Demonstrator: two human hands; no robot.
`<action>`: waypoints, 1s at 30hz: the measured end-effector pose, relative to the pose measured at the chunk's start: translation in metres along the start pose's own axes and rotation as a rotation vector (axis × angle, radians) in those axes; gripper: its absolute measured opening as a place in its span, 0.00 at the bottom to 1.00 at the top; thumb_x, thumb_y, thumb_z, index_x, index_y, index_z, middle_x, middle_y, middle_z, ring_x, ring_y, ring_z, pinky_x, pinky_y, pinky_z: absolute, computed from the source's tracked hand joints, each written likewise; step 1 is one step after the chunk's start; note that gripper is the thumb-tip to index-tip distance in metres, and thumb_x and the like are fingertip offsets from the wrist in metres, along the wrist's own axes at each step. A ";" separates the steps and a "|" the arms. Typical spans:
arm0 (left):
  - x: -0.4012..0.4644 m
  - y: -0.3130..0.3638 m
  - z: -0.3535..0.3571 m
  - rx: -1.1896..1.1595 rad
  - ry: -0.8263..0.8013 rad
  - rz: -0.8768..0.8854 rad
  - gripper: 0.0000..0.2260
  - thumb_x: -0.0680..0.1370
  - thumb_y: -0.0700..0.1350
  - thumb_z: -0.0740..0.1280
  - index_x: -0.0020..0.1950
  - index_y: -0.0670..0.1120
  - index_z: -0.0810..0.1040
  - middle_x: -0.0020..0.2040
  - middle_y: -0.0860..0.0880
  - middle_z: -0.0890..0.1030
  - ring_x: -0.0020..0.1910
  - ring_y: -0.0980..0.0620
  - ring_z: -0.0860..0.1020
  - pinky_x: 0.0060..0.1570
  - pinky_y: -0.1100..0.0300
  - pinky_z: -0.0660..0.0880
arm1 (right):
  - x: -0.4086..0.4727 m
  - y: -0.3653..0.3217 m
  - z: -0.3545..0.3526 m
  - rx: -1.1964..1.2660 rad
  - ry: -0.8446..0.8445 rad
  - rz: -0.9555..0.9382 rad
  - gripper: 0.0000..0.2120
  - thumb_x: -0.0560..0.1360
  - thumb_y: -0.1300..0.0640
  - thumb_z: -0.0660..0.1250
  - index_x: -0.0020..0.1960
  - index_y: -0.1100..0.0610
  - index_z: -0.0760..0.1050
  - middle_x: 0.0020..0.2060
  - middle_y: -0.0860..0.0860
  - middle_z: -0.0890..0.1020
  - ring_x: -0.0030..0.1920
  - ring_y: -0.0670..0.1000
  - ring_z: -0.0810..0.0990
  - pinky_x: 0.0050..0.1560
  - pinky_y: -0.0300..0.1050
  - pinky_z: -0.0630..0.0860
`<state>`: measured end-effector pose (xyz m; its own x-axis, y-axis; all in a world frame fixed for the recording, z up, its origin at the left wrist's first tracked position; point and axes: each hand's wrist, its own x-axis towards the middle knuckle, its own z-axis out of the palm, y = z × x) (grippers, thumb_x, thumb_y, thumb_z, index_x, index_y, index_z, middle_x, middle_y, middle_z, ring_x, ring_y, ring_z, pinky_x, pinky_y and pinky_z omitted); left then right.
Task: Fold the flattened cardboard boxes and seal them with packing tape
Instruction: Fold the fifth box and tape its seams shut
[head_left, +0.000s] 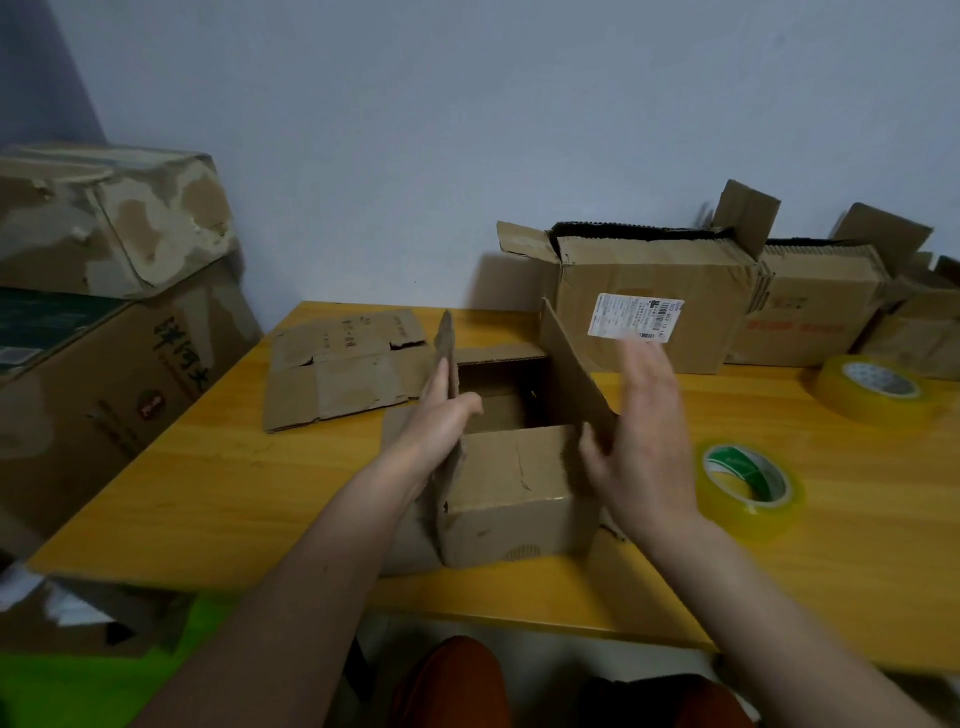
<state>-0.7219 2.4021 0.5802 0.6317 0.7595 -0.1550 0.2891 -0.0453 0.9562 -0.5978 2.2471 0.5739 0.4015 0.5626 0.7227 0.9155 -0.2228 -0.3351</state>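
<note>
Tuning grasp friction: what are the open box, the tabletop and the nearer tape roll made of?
Open box: matte brown corrugated cardboard; fluting shows at the cut edges.
Tabletop: yellow-orange wood or laminate, faint grain, slight sheen.
Nearer tape roll: glossy translucent yellowish plastic film; green-white core, likely card.

Right hand (641, 436) motion-blurred; finger pose not resolvable. Left hand (441, 415): fingers hidden behind box flap (445, 358). Shipping label (636, 317) print too small to read. Far tape roll (878, 389) and stacked boxes (78, 312) cut off by frame edges.
</note>
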 end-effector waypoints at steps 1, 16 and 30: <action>0.000 0.000 0.001 -0.019 0.004 0.005 0.33 0.79 0.47 0.60 0.79 0.57 0.47 0.80 0.51 0.51 0.77 0.45 0.55 0.72 0.42 0.60 | 0.001 -0.005 0.002 -0.138 -0.015 -0.261 0.31 0.72 0.65 0.70 0.73 0.61 0.65 0.70 0.59 0.69 0.73 0.58 0.64 0.74 0.57 0.59; 0.001 -0.021 0.011 0.066 0.022 0.106 0.31 0.79 0.58 0.60 0.79 0.59 0.49 0.79 0.57 0.47 0.77 0.52 0.51 0.71 0.50 0.55 | 0.081 -0.024 0.046 -0.402 -0.977 -0.047 0.58 0.62 0.39 0.76 0.78 0.51 0.42 0.77 0.54 0.39 0.76 0.59 0.36 0.72 0.67 0.43; -0.005 -0.045 0.012 0.209 -0.041 0.183 0.35 0.71 0.70 0.62 0.75 0.69 0.53 0.76 0.65 0.38 0.75 0.59 0.46 0.72 0.46 0.54 | 0.096 -0.003 0.015 -0.511 -0.640 0.149 0.39 0.73 0.35 0.64 0.75 0.53 0.55 0.75 0.56 0.58 0.75 0.61 0.56 0.70 0.63 0.58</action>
<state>-0.7297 2.3921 0.5347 0.7146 0.6995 0.0019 0.3065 -0.3157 0.8980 -0.5623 2.3137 0.6356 0.5670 0.8085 0.1577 0.8159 -0.5775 0.0269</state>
